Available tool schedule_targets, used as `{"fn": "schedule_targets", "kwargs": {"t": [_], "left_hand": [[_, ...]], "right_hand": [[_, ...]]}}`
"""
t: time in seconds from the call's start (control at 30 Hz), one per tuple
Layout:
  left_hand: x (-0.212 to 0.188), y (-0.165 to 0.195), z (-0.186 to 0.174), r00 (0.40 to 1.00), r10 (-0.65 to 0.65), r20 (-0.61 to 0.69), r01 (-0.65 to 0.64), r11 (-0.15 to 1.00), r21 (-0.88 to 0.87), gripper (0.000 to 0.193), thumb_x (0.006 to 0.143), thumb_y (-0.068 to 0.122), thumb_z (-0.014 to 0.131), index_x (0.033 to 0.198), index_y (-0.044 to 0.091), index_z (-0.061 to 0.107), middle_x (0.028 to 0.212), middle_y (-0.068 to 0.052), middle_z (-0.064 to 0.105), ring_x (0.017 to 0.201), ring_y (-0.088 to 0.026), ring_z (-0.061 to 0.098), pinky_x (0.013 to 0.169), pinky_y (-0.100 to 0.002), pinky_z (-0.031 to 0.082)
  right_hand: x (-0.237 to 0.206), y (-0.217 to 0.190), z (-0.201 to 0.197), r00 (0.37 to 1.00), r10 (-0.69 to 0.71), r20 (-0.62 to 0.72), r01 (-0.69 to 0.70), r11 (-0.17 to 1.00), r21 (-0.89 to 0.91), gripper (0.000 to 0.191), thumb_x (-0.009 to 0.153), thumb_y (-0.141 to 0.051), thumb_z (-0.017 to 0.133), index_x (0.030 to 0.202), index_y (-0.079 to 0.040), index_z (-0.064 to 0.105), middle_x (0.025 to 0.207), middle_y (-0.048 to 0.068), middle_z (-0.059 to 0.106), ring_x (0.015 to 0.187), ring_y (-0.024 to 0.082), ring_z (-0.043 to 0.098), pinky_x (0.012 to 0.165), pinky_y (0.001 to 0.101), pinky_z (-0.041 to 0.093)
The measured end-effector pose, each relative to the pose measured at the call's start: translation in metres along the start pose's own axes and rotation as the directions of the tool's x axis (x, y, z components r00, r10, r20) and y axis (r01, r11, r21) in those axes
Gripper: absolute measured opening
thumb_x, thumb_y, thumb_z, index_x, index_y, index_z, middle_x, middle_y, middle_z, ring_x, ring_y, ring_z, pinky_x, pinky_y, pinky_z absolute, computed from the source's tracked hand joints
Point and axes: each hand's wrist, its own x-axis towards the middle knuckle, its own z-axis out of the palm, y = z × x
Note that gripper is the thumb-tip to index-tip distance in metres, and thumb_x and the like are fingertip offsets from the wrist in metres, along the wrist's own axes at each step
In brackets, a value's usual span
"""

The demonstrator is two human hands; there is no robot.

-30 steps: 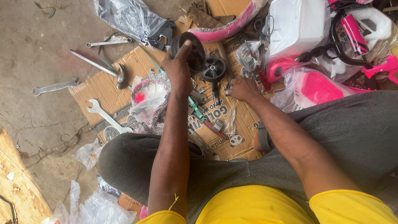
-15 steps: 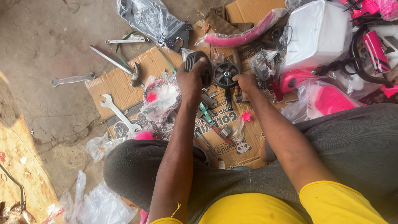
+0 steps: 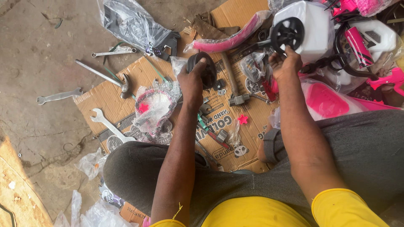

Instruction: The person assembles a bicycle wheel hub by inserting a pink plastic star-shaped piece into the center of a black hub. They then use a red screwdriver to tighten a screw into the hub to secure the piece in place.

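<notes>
The left hand grips a small black wheel above the cardboard, fingers curled round its rim, while the right hand holds up a second spoked wheel, seemingly pinched from below, beside a white tub.

Both arms stretched forward over the cardboard sheet

Left hand is curled shut, knuckles up, above the sheet's middle; right hand is raised higher past its far right edge, fingers closed, forearm angled outward.
</notes>
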Motion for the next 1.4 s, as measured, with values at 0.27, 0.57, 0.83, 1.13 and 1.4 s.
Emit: {"fn": "schedule_targets", "kwargs": {"t": [0.27,0.57,0.83,1.13,1.4], "left_hand": [[0.020,0.001,0.003,0.998,-0.031,-0.056,0.031,0.999,0.009,0.045,0.088,0.025,0.074,0.118,-0.006,0.066,0.100,-0.015,0.073,0.086,-0.021,0.072,0.080,-0.036,0.061],[0.033,0.002,-0.021,0.983,-0.049,-0.179,0.054,0.998,0.021,0.052,0.091,0.034,0.072,0.120,-0.009,0.065,0.103,-0.017,0.073,0.092,-0.022,0.071,0.083,-0.036,0.060],[0.041,-0.008,-0.038,0.983,-0.085,-0.165,0.079,0.996,-0.039,0.051,0.090,0.033,0.072,0.120,-0.008,0.065,0.103,-0.015,0.073,0.094,-0.022,0.071,0.085,-0.034,0.059],[0.033,0.003,-0.034,0.995,-0.083,-0.055,0.062,0.952,-0.300,0.042,0.094,0.032,0.068,0.120,-0.002,0.064,0.100,-0.013,0.071,0.087,-0.022,0.072,0.078,-0.039,0.063],[-0.009,0.037,-0.018,0.938,0.073,0.339,0.092,0.890,-0.447,0.043,0.093,0.021,0.074,0.127,-0.003,0.063,0.107,-0.015,0.071,0.093,-0.024,0.071,0.084,-0.041,0.062]], "right_hand": [[-0.003,0.075,0.031,0.980,-0.114,0.161,0.177,0.872,-0.457,0.058,0.103,-0.059,0.051,0.109,-0.003,0.065,0.088,0.010,0.070,0.072,0.019,0.068,0.055,0.0313,0.056],[0.036,0.129,0.059,0.443,-0.210,0.872,0.598,-0.655,-0.462,0.037,0.085,-0.016,0.065,0.117,0.001,0.070,0.132,0.022,0.064,0.117,0.041,0.064,0.101,0.0550,0.044],[0.060,0.113,0.069,0.672,0.027,0.740,0.372,-0.877,-0.305,0.014,0.102,-0.017,0.060,0.114,-0.011,0.061,0.120,0.015,0.058,0.106,0.035,0.066,0.091,0.0533,0.044],[0.038,0.057,0.083,0.541,-0.250,0.803,0.618,-0.530,-0.581,0.017,0.097,-0.009,0.063,0.107,0.003,0.055,0.096,0.027,0.066,0.085,0.047,0.067,0.075,0.0551,0.053],[-0.069,0.002,0.102,0.853,-0.344,0.392,0.488,0.791,-0.369,0.009,0.104,-0.012,0.060,0.109,-0.004,0.060,0.086,0.010,0.069,0.062,0.021,0.064,0.057,0.0361,0.056]]}}
